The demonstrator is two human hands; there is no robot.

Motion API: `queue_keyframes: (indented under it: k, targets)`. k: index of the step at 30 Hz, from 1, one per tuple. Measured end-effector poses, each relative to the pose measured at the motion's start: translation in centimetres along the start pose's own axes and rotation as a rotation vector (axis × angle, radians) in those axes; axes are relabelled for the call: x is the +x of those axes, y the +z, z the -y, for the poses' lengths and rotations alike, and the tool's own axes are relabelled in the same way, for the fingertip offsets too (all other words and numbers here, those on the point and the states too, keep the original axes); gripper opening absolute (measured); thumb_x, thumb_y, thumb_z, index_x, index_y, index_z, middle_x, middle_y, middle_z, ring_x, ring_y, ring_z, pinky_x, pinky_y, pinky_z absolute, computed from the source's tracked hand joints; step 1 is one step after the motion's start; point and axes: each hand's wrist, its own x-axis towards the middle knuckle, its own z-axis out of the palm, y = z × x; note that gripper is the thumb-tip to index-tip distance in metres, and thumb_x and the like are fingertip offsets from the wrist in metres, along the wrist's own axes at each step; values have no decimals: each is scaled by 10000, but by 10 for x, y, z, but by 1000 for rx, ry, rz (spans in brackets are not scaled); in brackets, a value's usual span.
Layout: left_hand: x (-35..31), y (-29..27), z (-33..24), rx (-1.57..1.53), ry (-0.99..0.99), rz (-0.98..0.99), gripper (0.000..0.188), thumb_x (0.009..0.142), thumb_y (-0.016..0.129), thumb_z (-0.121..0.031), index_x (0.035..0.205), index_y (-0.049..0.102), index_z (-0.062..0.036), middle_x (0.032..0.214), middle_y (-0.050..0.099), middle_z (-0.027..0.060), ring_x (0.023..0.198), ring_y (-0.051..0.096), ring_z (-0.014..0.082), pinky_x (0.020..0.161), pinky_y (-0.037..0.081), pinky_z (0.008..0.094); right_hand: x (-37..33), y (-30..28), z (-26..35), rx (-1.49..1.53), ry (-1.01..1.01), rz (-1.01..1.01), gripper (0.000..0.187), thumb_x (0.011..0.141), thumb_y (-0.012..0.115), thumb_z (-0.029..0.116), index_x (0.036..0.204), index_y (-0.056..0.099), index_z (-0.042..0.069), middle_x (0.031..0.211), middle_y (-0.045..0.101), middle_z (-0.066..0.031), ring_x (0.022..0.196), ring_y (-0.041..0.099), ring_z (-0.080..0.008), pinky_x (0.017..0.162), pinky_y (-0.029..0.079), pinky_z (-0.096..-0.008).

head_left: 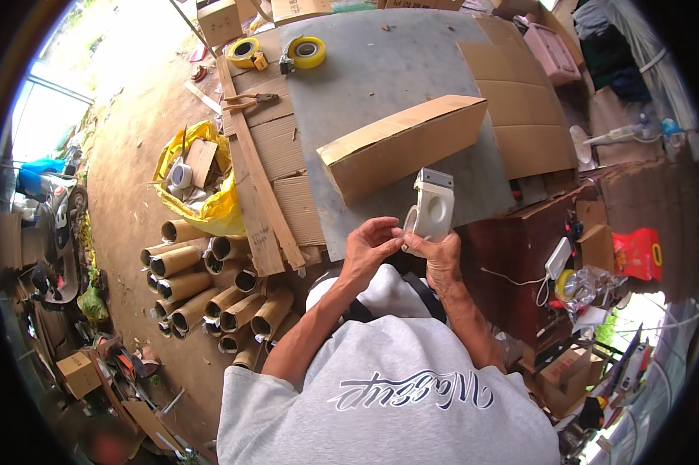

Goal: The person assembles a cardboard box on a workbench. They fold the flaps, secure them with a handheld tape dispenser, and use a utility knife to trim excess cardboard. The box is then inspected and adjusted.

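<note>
My right hand [440,257] grips a cream-coloured tape dispenser [436,211] from below, with its metal-edged end pointing away from me. Beside it, my left hand [371,246] has thumb and fingertips drawn together at the dispenser's left side, where the edge of a tape roll shows. Whatever those fingertips pinch is too small to make out. Just beyond my hands, a long closed cardboard box [411,151] lies at a slant on the grey tabletop [349,85].
Two yellow tape rolls [309,53] and pliers [250,101] lie at the far left. Flattened cardboard [520,108] covers the right side. Left of the table are a yellow bag [227,208] of scraps and several cardboard tubes [185,285]. A white power strip [558,258] with its cord lies right.
</note>
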Motion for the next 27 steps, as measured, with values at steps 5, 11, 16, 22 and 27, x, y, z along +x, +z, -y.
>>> queue_keyframes:
  k: [5,11,16,22,27]
  targets:
    - [7,-30,-12,20,-12,26,387,878,819,-96,1211,652,8,1047,724,65,977,679,140,897,547,286,8,20,-19,-32,-11,-45,269,770,833,-47,1006,707,-18,901,721,-61,787,693,-143,724,593,-289]
    - [13,-58,-21,24,1,-20,330,850,830,-75,1117,645,-18,1007,727,70,946,673,140,880,536,295,13,45,-30,-95,-37,-85,273,767,841,-38,1009,718,-6,920,739,-75,798,690,-135,730,574,-273]
    - [33,-115,-1,131,2,-247,367,836,815,-32,1126,591,-25,987,725,85,928,675,149,873,533,292,25,42,-43,-133,-75,-166,376,759,845,-44,1097,683,-13,966,760,-112,811,694,-140,732,570,-272]
    - [90,-217,44,482,-4,-518,492,836,812,-49,1249,550,10,990,748,111,903,690,171,846,548,315,22,29,-44,-162,-58,-157,370,764,832,-52,1090,664,-10,927,751,-104,794,694,-151,747,573,-300]
    - [133,-230,54,835,19,-607,507,808,817,-104,1239,579,14,920,775,128,859,725,215,787,573,347,15,24,-49,-166,-31,-167,316,767,829,-45,1048,687,-16,909,748,-94,769,687,-145,723,577,-297]
